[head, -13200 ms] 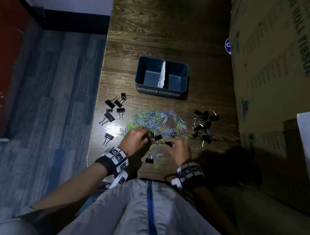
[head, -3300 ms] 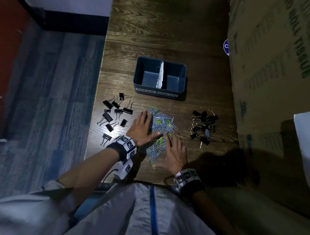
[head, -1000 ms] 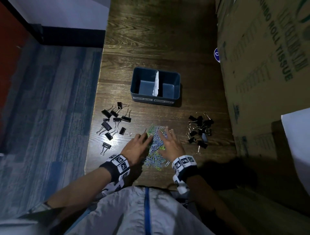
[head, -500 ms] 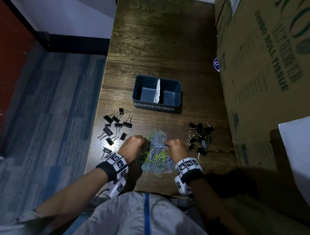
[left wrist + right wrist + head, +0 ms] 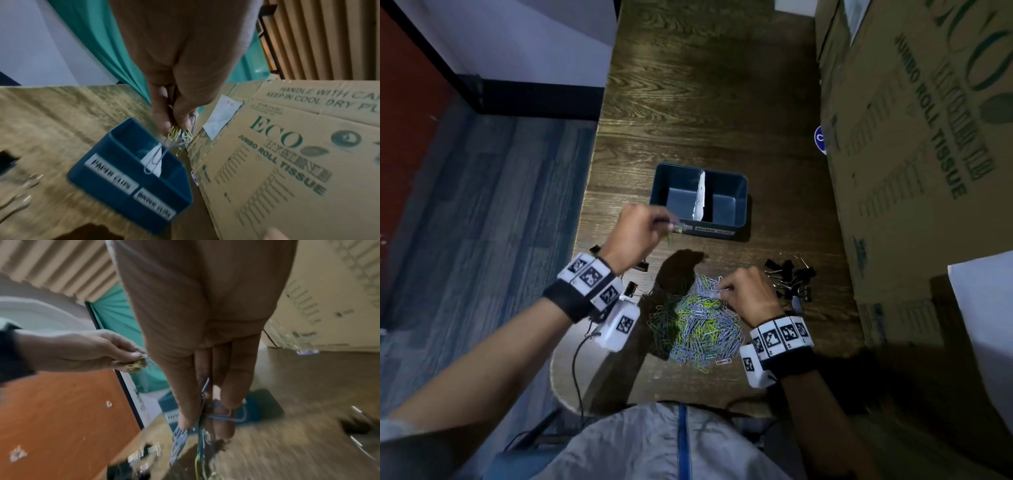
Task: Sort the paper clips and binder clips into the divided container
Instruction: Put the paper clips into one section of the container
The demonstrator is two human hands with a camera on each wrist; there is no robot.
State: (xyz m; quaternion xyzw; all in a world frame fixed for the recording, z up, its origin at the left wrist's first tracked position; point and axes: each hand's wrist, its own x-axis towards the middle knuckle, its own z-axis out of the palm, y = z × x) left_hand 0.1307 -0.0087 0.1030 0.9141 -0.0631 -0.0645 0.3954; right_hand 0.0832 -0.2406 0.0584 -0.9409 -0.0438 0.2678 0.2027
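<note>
A blue divided container (image 5: 739, 219) stands mid-table with a white divider (image 5: 700, 197); its front labels (image 5: 112, 174) mark the two compartments. My left hand (image 5: 640, 229) is raised at the container's front left corner and pinches a bunch of yellow and grey paper clips (image 5: 176, 141). A heap of blue, grey and green paper clips (image 5: 702, 329) lies near the front edge. My right hand (image 5: 746, 294) sits on the heap's right side and pinches several blue paper clips (image 5: 207, 410). Black binder clips lie in a right group (image 5: 791, 277) and a left group (image 5: 633, 287), the latter partly hidden by my left wrist.
A large cardboard box (image 5: 914, 154) printed "jumbo roll tissue" stands along the table's right side. The table's left edge (image 5: 589, 192) drops to a blue-grey floor. Bare wood table (image 5: 705, 85) stretches beyond the container.
My left hand has lifted off the heap with a bunch of paper clips and moved up to the container's front left corner. My right hand stays on the heap, pinching clips.
</note>
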